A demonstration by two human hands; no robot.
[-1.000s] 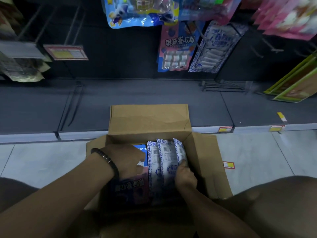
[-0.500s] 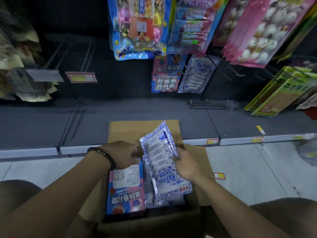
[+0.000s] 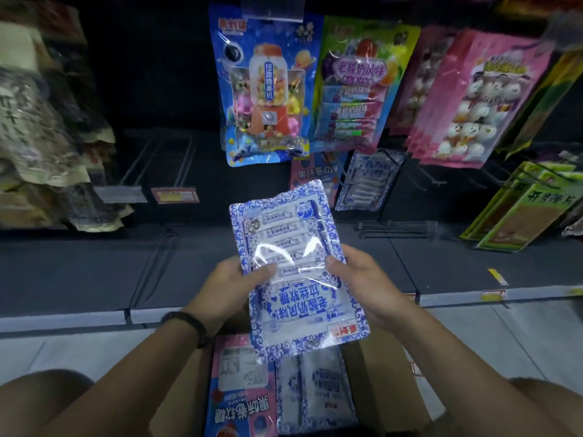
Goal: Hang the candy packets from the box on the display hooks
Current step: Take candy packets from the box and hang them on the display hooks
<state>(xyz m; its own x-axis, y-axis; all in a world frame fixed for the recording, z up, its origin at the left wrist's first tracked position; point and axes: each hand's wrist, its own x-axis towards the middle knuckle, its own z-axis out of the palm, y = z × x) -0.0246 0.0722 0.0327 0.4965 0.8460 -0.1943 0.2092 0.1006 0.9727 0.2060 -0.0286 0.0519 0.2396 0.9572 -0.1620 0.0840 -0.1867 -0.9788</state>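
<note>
Now | left hand [image 3: 227, 288], right hand [image 3: 362, 279] grip blue-white packet [image 3: 293, 263] | box [image 3: 385, 373] on pale floor [image 3: 473, 342] | dark shelf [image 3: 79, 272] behind

You wear a dark bracelet [image 3: 186, 323] of rounded beads, sitting snug on the wrist just behind your left hand [image 3: 227, 288]. Your left forearm [image 3: 126, 367], right forearm [image 3: 448, 351] and right hand [image 3: 362, 279] are bare. Your bare left knee [image 3: 41, 392] and right knee [image 3: 549, 395] show at the bottom corners.

Blue-and-white candy packet [image 3: 293, 266] — upside down, above open cardboard box [image 3: 388, 380]
</note>
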